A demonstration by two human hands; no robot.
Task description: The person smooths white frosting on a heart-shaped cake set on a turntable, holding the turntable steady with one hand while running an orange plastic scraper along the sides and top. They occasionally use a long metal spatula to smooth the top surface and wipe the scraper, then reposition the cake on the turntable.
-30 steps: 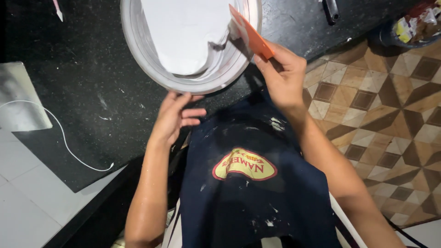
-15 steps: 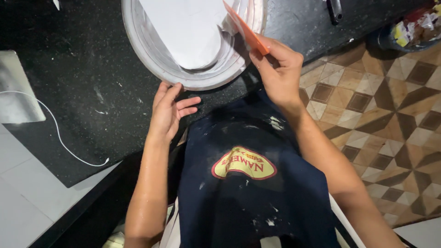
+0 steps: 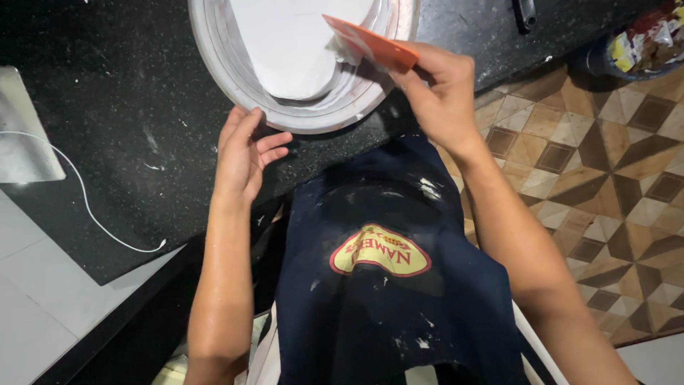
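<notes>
A round white cake [image 3: 299, 43] sits on a pale round turntable plate [image 3: 235, 78] on a black speckled counter [image 3: 107, 107]. My right hand [image 3: 438, 96] grips a flat orange scraper [image 3: 370, 44] whose edge rests against the cake's right side, with white cream on it. My left hand [image 3: 246, 153] lies open, fingers spread, with its fingertips at the plate's near left rim. A dark blue apron [image 3: 385, 285] with a yellow oval badge and white smears covers my front.
A white cable [image 3: 78, 199] curls across the counter's left part beside a flat grey object [image 3: 25, 135]. A dark container [image 3: 641, 46] with colourful wrappers stands on the patterned tile floor [image 3: 613, 171] at the upper right. A dark tool [image 3: 526, 11] lies at the top.
The view has shifted slightly and the plate now sits higher in frame. My right hand and the scraper have edged up along the cake's side. My left hand stays at the plate rim.
</notes>
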